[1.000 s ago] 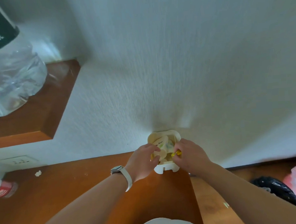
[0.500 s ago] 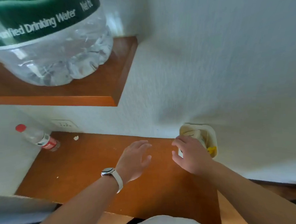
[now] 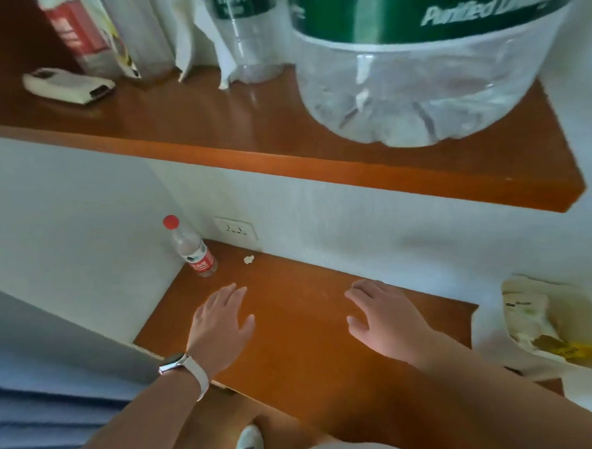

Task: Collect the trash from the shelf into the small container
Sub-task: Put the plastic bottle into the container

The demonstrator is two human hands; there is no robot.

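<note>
A small cream container (image 3: 517,281) sits at the right against the white wall, holding pale wrappers and a yellow scrap. My left hand (image 3: 221,322), with a white watch on its wrist, hovers flat over the lower wooden shelf (image 3: 301,354), fingers apart and empty. My right hand (image 3: 385,317) is spread the same way, left of the container and apart from it. A small white crumpled scrap (image 3: 248,259) lies near the shelf's back, beside a small clear bottle with a red cap (image 3: 192,248) in the left corner.
The upper wooden shelf (image 3: 249,147) carries a large water jug with a green label (image 3: 417,80), a clear plastic cup (image 3: 247,38), white paper, a red-and-white pack and a white device (image 3: 68,86). A wall socket (image 3: 236,229) sits behind the lower shelf. A white shoe (image 3: 248,446) shows below.
Both hands left the container and moved left over the lower shelf, spread open. The view swung left and up, so the container now sits at the right edge.
</note>
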